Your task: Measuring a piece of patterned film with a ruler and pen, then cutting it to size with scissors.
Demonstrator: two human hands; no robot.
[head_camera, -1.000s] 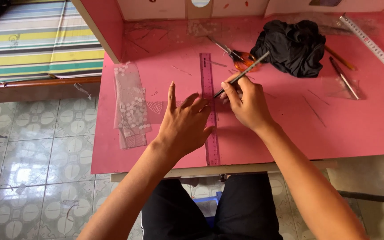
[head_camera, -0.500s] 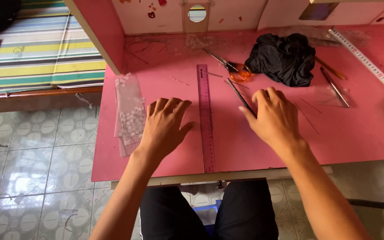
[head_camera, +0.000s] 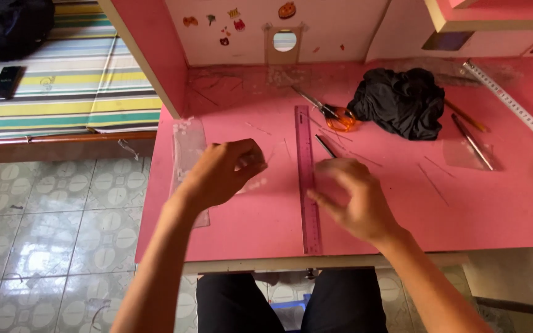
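On the pink desk (head_camera: 464, 209), seen from above, both hands work either side of a long pink ruler (head_camera: 307, 179) that lies flat, running away from the desk's near edge toward the back wall. Left hand (head_camera: 223, 172) sits left of the ruler, fingers curled inward; something thin and clear seems pinched at the fingertips, but motion blur hides whether it truly grips anything, so cannot tell. Just left of that hand, a clear plastic bag (head_camera: 189, 160) lies along the desk's left edge, partly under the wrist. Right hand (head_camera: 356, 203) is right of the ruler, blurred, fingers loosely spread and reaching toward the ruler's edge; nothing visibly held, though the blur leaves this uncertain. A dark slim craft knife or pen (head_camera: 325, 146) lies on the desk just beyond the right hand's fingertips, close beside the ruler. Farther back: orange-handled scissors (head_camera: 334, 116) near the ruler's far end, a crumpled black cloth (head_camera: 402, 102) to their right, two thin dark tools (head_camera: 471, 140) right of the cloth, one resting on a small clear sheet. A white measuring rule (head_camera: 513, 105) lies diagonally at the far right. Striped mattress (head_camera: 63, 80) and tiled floor (head_camera: 50, 216) left of the desk.
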